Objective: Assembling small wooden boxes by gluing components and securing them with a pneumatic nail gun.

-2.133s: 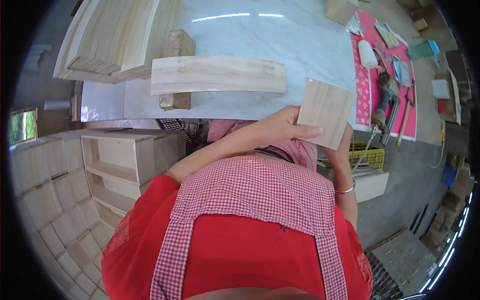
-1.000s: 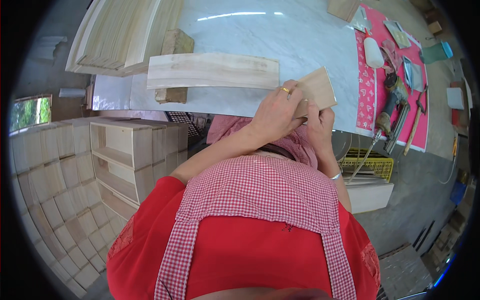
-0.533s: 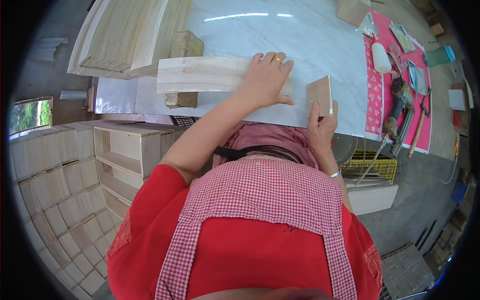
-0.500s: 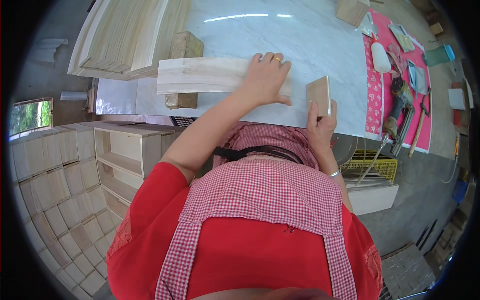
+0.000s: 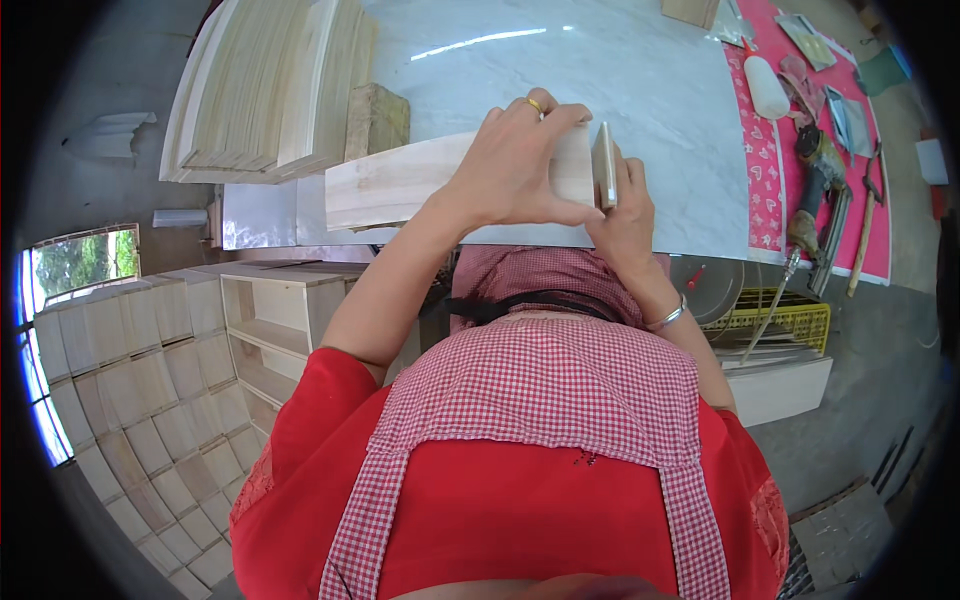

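Note:
A long pale wooden board (image 5: 385,185) lies across the near part of the table. My left hand (image 5: 515,165) spans it close to its right end, fingers at the far edge and thumb at the near one, closed on it. Just right of that end, a small wooden panel (image 5: 606,165) stands on edge, seen almost edge-on. My right hand (image 5: 627,210) grips this panel from its right side. A thin gap seems to show between panel and board end; whether they touch lower down is hidden.
A wooden block (image 5: 378,122) sits beyond the board's left part, beside a tall stack of thin boards (image 5: 270,90). On the pink cloth (image 5: 765,190) at right lie a white glue bottle (image 5: 766,88), a power tool (image 5: 820,180) and a hammer (image 5: 866,215). Wooden boxes (image 5: 150,370) fill the left.
My right hand has brought the panel left to the board's right end and turned it edge-on. My left hand has spread across the board's end, and the board's left end has tipped nearer me.

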`<action>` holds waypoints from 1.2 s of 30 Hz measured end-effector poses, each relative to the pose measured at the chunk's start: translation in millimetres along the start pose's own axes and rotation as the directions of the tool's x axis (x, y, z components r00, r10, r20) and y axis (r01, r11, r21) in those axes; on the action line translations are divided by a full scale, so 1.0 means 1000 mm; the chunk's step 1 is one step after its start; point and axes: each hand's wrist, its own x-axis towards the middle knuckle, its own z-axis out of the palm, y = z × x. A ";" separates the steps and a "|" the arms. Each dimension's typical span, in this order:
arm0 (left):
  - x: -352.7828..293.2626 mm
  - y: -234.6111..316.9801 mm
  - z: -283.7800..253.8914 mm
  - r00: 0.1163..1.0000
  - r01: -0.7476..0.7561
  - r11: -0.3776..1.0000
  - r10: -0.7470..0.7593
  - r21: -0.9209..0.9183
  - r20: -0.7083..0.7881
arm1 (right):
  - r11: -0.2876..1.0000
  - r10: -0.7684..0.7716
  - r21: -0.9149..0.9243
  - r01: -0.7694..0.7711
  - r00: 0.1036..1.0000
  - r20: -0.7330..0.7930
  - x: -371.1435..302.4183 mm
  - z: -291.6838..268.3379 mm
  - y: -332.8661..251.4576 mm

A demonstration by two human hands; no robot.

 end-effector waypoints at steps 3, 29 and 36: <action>-0.003 0.001 0.004 0.999 -0.014 1.000 0.015 0.025 -0.035 | 0.997 -0.046 -0.052 0.049 0.998 0.052 0.003 0.005 -0.003; 0.007 0.002 0.012 0.999 0.026 0.999 -0.027 0.038 0.023 | 0.996 -0.028 -0.082 0.032 0.998 0.049 -0.001 0.009 -0.002; 0.008 0.001 0.012 0.999 0.038 0.999 -0.039 0.031 0.035 | 0.996 -0.032 -0.077 0.035 0.999 0.038 -0.001 0.009 -0.002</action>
